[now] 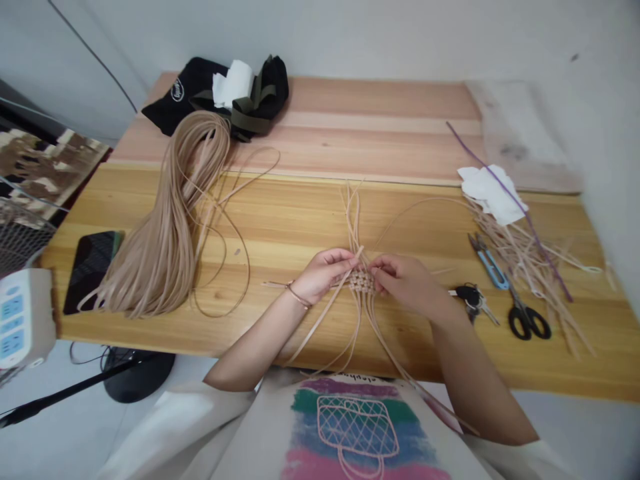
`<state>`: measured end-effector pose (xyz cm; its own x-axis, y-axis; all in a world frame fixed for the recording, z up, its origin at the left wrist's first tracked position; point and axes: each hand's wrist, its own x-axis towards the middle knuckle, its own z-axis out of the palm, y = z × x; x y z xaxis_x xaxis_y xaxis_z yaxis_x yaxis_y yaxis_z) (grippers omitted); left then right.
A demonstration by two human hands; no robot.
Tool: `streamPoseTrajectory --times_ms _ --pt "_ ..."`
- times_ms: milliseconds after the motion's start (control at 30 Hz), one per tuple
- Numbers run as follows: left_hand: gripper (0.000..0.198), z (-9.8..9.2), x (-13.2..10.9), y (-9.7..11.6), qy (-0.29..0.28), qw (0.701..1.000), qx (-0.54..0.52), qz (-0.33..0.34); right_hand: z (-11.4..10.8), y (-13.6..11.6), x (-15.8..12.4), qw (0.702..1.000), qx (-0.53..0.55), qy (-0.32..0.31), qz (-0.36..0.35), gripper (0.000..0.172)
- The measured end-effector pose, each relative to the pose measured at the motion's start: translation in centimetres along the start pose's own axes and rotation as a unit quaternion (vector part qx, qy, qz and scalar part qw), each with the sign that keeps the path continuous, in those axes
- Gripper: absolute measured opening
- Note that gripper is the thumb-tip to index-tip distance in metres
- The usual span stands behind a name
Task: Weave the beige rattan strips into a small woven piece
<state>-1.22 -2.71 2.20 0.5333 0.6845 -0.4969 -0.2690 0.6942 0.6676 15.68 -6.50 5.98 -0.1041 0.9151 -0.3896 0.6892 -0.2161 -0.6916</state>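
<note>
A small woven piece of beige flat cord [362, 281] lies on the wooden table between my hands, its loose strands running away from me and down over the table's near edge. My left hand [327, 272], with a bracelet at the wrist, pinches one beige strand [320, 319] at the left side of the weave. On the right side my right hand [403, 280] has its fingers closed at the edge of the woven piece. What those fingertips grip is partly hidden, but it looks like a strand of the same cord.
A big hank of beige cord [165, 233], a phone [93, 267] and a black bag [200, 87] occupy the left. Keys [473, 299], black-handled scissors [527, 320], blue thread snips [490, 265], cut strands [540, 267], white paper [493, 193] and a purple strip [520, 213] lie right.
</note>
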Motion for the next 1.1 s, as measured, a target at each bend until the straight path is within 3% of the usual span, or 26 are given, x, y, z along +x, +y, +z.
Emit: streamPoseTrajectory --times_ms 267,667,800,933,1100 --pt "0.029 0.2 -0.1 -0.1 0.011 1.0 -0.019 0.012 0.3 -0.1 0.5 0.991 0.116 -0.003 0.06 0.019" --pt "0.033 0.4 -0.3 -0.1 0.019 0.999 0.012 0.041 0.4 0.0 0.6 0.986 0.162 0.02 0.033 0.03" --pt "0.035 0.2 -0.3 0.3 0.034 0.99 0.107 0.086 0.9 0.4 1.2 0.97 0.241 0.025 0.031 0.032" --pt "0.031 -0.4 0.0 0.3 0.079 0.96 0.227 0.142 1.6 1.2 1.7 0.957 0.287 0.046 0.0 0.034" --pt "0.02 -0.8 0.7 0.0 0.078 0.924 0.338 0.16 1.8 1.2 1.7 0.942 0.331 0.057 -0.009 0.034"
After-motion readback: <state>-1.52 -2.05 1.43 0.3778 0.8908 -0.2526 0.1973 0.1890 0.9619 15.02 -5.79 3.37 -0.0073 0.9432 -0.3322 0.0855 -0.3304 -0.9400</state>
